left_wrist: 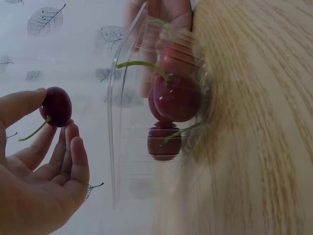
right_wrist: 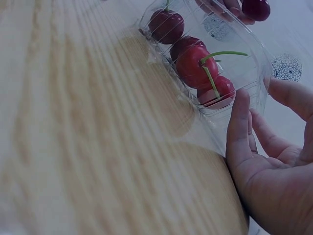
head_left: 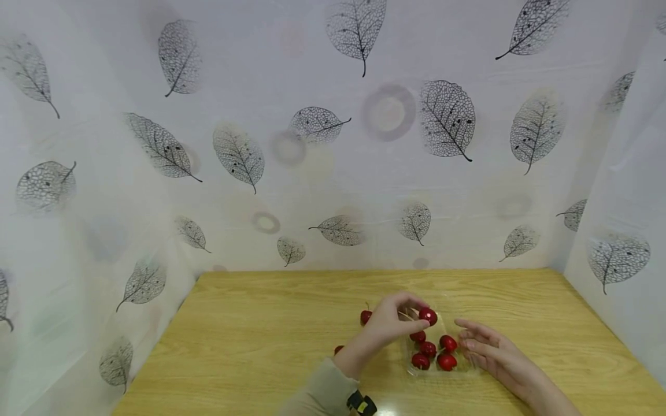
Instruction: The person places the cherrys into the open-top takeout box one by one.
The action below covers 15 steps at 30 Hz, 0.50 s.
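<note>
Between thumb and fingertips my left hand (head_left: 387,320) pinches a dark red cherry (head_left: 428,316) with a green stem, held over a clear plastic box (left_wrist: 132,147). Inside the box lie several red cherries (head_left: 446,362), some with stems, seen through its wall in both wrist views. My right hand (head_left: 499,355) is at the box's right side, fingers loosely bent, with fingertips right at the clear wall in the right wrist view. It grips nothing.
One loose cherry (head_left: 366,317) sits on the wooden table (head_left: 260,335) left of the box. Another cherry (head_left: 339,350) is mostly hidden behind my left forearm. A leaf-patterned white sheet (head_left: 312,173) closes off the table's back and sides.
</note>
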Available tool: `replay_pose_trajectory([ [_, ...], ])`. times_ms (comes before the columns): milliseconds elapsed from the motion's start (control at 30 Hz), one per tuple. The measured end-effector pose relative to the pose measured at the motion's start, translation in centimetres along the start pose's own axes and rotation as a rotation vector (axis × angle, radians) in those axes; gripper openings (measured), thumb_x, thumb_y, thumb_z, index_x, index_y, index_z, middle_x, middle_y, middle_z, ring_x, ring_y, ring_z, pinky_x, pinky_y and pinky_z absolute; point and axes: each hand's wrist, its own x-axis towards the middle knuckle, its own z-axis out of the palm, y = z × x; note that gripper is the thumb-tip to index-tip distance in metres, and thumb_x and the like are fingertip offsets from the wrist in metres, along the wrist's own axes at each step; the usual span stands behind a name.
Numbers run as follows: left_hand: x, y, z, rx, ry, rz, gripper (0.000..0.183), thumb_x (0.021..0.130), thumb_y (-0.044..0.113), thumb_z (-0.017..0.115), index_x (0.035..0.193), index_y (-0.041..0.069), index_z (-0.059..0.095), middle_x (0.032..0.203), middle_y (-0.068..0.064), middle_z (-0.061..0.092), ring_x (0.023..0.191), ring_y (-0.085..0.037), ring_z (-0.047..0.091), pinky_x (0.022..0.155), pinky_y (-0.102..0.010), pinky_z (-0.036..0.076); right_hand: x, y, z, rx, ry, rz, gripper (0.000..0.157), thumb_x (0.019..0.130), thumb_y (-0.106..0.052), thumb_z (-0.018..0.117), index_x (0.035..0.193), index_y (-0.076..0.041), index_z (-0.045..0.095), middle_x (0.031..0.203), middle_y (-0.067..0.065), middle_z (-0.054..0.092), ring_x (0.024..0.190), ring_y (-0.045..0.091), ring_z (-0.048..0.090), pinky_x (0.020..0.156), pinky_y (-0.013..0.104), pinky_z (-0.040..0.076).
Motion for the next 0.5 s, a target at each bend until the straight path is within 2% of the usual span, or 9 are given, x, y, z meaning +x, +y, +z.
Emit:
replay_pose_trajectory([
  [167,0.0,-0.3,0.5,0.03,-0.02,0.008,0.03,0.091,0.006,0.081,0.119,0.003,0.074,0.115,-0.007,0.074,0.085,0.004,0.061,0.078,-0.015,0.055,0.0,0.0,0.1,-0.001,-0.011,-0.006,0.048,0.114,-0.009,0.038,0.135,-0.045,0.062,0.131,-0.013,0.059,0.122,0.0,0.062,0.106,0.021,0.054],
  [333,-0.2,-0.6,0.9,0.054,-0.028,-0.029,0.03,0.09,0.008,0.083,0.119,0.006,0.075,0.107,0.0,0.074,0.083,0.004,0.062,0.075,-0.015,0.056,0.0,-0.1,0.1,-0.007,-0.012,-0.011,0.048,0.114,-0.009,0.039,0.135,-0.045,0.062,0.131,-0.013,0.06,0.122,0.0,0.062,0.106,0.021,0.054],
  [500,-0.3,-1.1,1.3,0.082,-0.051,-0.027,0.029,0.09,0.007,0.083,0.119,0.006,0.075,0.107,-0.001,0.076,0.082,0.005,0.062,0.077,-0.014,0.056,0.0,-0.2,0.2,-0.008,-0.012,-0.008,0.047,0.114,-0.009,0.039,0.134,-0.045,0.062,0.131,-0.012,0.059,0.121,0.001,0.063,0.107,0.021,0.054],
])
